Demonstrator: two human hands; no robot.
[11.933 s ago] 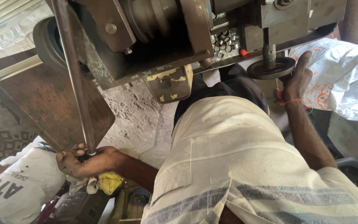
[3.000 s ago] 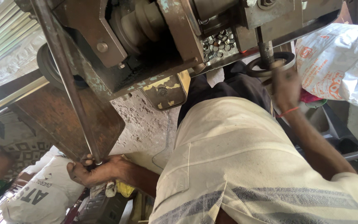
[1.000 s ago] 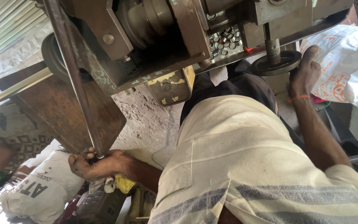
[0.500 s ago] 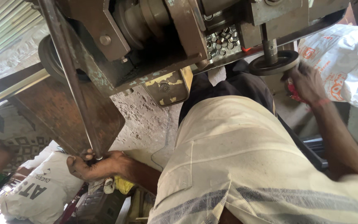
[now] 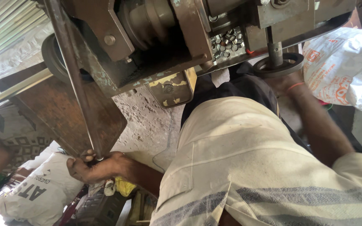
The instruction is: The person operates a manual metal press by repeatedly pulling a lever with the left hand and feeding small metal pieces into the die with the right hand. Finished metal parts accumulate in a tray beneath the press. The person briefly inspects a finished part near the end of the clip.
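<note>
One long steel lever [image 5: 74, 79] on the press machine [image 5: 164, 46], axis running from machine top down-right to the left hand [image 5: 95, 167], fingers wrapped tight round its low end. Right hand [image 5: 288, 81] just under the round die [image 5: 278, 65]; fingers hidden, can't tell. Two white sacks [image 5: 344, 67] [image 5: 34, 194] flank the machine. Small metal pcs [image 5: 227, 42] piled in its tray.

I count one steel lever [image 5: 74, 83] in my left hand [image 5: 95, 167], one dark ring [image 5: 278, 65] above my right hand [image 5: 283, 81], and two white sacks [image 5: 344, 62].
</note>
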